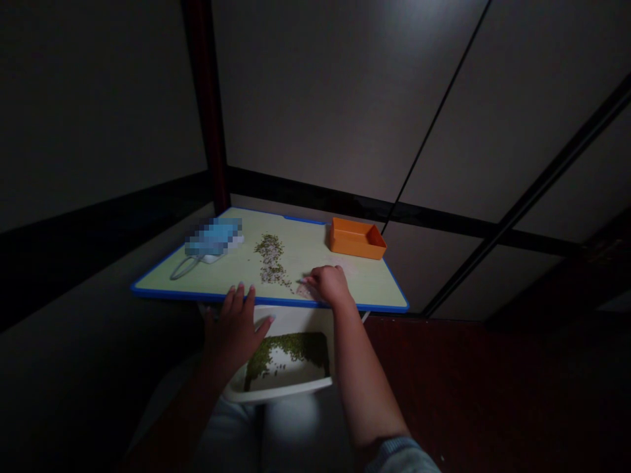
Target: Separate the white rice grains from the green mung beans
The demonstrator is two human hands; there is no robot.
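My left hand (235,328) has its fingers spread, the tips at the table's front edge and the thumb over a white bin (276,395). Small green, seed-like pieces (296,345) lie in the bin, which sits at my lap under the table edge. On the tabletop, my right hand (329,284) is closed in a pinch; whether anything is between its fingertips is too small to make out. Just left of it, a loose patch of small greenish and brownish pieces (271,259) is spread over the pale surface.
The pale table (231,279) has a blue rim. An orange open box (357,240) stands at its back right. A blurred-out blue item (213,236) with a grey loop lies at the left. Behind the table are wall panels (335,98).
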